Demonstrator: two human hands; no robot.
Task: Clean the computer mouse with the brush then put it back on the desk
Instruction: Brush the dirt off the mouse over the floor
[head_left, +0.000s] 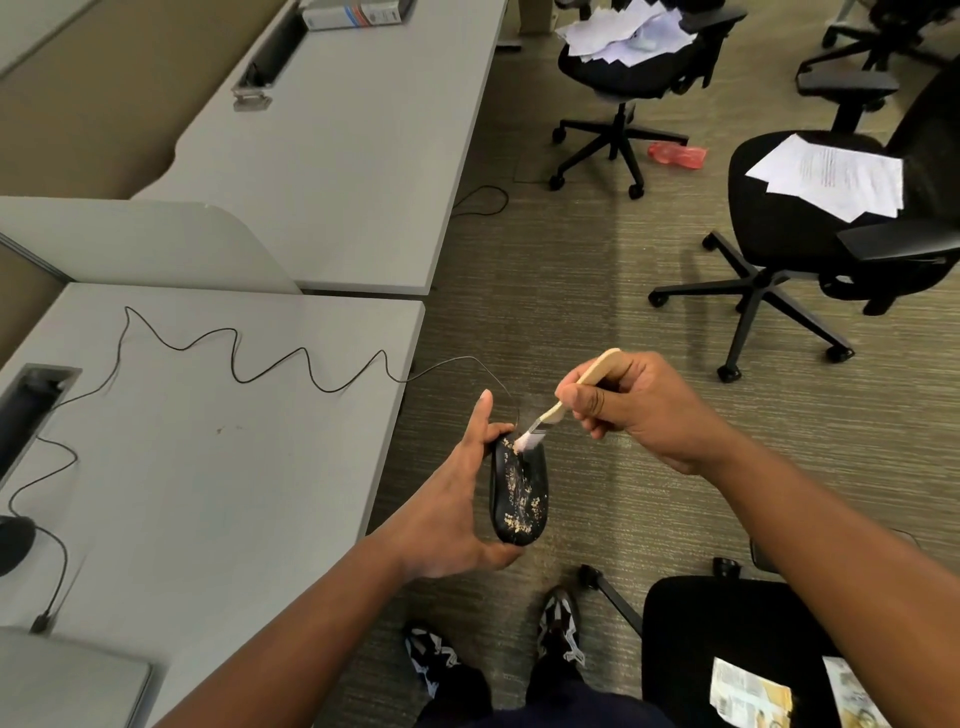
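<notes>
Crumb-speckled black corded computer mouse (518, 493) gripped in left hand (457, 514), held over carpet just off grey desk's (234, 467) right edge. Wooden-handled white-bristled brush (566, 400) pinched in right hand (644, 410), bristles touching mouse's front. Risk: crumbs scattering onto floor; taut cord tugging mouse loose.

One mouse (518, 493), one brush (566, 402), two desks (208, 467) (337, 156), two hands (452, 499) (644, 410), and four office chairs (810, 234) (634, 78) (737, 649) (878, 36).

Black corded mouse (519, 493), speckled with tan crumbs, beneath white bristles of wooden-handled brush (550, 415).
</notes>
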